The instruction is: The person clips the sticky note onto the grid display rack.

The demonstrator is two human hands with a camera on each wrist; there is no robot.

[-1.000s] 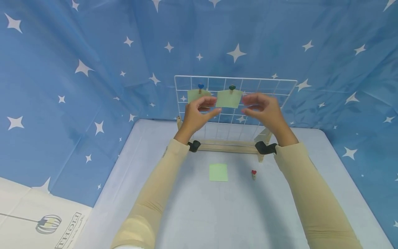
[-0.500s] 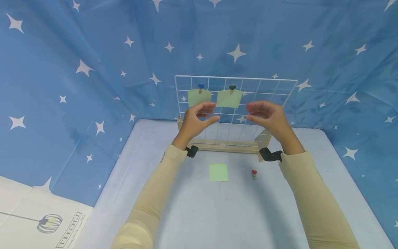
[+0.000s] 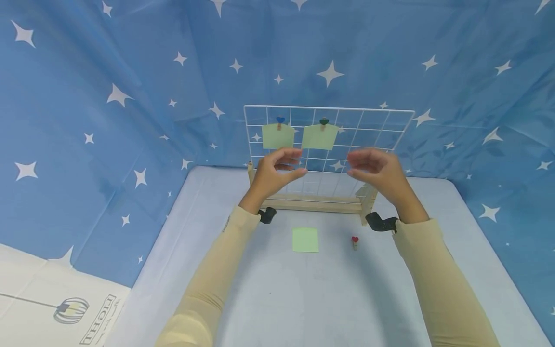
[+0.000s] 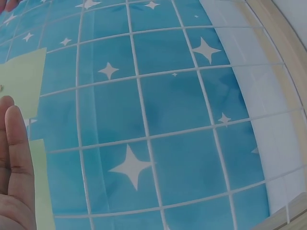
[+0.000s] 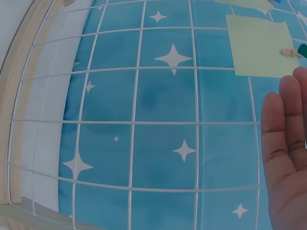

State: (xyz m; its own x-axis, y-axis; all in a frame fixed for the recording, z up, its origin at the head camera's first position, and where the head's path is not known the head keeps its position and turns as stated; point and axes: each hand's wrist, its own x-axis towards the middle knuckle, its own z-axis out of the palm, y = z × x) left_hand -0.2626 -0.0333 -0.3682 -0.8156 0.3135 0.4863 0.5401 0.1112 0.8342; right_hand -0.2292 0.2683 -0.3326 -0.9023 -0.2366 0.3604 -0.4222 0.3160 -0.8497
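Note:
Two pale green paper notes hang on a white wire grid (image 3: 360, 129). A clothespin with a blue heart (image 3: 280, 120) pins the left note (image 3: 278, 137); one with a green heart (image 3: 323, 121) pins the right note (image 3: 319, 138). My left hand (image 3: 275, 172) hovers in front of the grid just below the left note, fingers relaxed and holding nothing. To the right and below the right note, my right hand (image 3: 379, 168) is also bare, its fingers loosely bent. On the table lie another green note (image 3: 305, 240) and a clothespin with a red heart (image 3: 355, 242).
The grid stands in a wooden base (image 3: 316, 204) at the back of the white-covered table (image 3: 295, 308). A blue curtain (image 3: 143, 96) with white stars hangs behind and at the sides. Each wrist wears a black strap.
Both hands have come down and back from the hanging notes. The right hand has also shifted to the right. The notes and clothespins stay where they were.

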